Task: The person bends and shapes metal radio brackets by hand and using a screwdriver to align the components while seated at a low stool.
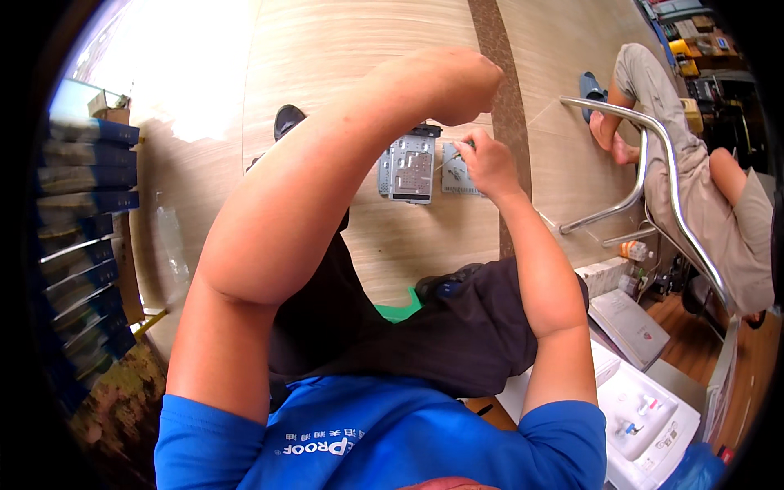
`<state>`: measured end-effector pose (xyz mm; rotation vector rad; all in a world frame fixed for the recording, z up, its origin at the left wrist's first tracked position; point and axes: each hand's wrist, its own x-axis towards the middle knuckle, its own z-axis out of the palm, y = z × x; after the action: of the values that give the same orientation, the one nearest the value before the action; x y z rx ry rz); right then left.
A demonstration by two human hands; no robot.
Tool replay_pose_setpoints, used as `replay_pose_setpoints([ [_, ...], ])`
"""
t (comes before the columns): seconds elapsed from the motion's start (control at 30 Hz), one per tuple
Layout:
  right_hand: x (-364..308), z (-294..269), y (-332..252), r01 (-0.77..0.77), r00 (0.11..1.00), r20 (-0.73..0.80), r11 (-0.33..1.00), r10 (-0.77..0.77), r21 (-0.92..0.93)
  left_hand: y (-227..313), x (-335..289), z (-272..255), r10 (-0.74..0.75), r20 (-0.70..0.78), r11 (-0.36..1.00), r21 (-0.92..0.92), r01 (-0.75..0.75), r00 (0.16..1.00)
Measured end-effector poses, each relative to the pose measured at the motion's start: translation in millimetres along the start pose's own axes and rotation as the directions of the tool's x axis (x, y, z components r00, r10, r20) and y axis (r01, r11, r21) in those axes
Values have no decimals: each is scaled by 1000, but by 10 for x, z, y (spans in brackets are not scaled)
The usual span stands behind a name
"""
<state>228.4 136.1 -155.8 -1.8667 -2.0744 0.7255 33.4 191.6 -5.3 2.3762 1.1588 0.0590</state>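
Note:
On the floor in front of me lies a silver metal device chassis [408,167] with cut-outs and a dark edge at its far side. My left forearm passes over its far left part. A smaller grey metal plate [457,173] lies just right of it, with small dark bits on it. My left hand [467,88] is beyond both pieces, closed in a fist, and its grip is turned away from me. Over the plate's right edge, my right hand [492,163] is closed in a pinch. A thin line shows near its fingertips, too fine to name.
A person in beige trousers [702,180] sits at the right beside a chrome tube frame [670,163] and a blue slipper [593,86]. Blue boxes [90,180] are stacked at the left. A white water dispenser [645,416] and a bottle [634,250] are at the lower right.

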Motion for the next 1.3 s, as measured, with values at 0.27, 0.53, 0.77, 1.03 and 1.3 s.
replay_pose_setpoints([
  [0.27,-16,177,129,303,953,-7,949,-303,84,136,119,93,11,47,998,58,-14,999],
  [0.53,29,331,91,361,932,46,930,-359,-64,140,176,188,36,-8,999,5,-36,999],
  [0.77,88,418,80,326,944,127,925,-306,-197,150,146,141,12,38,1000,17,-13,999],
  [1.03,151,493,78,318,944,167,917,-284,-240,162,68,74,-19,33,1000,3,19,999],
  [1.3,181,514,61,334,940,163,905,-300,-263,150,39,42,-16,40,1000,11,16,999],
])
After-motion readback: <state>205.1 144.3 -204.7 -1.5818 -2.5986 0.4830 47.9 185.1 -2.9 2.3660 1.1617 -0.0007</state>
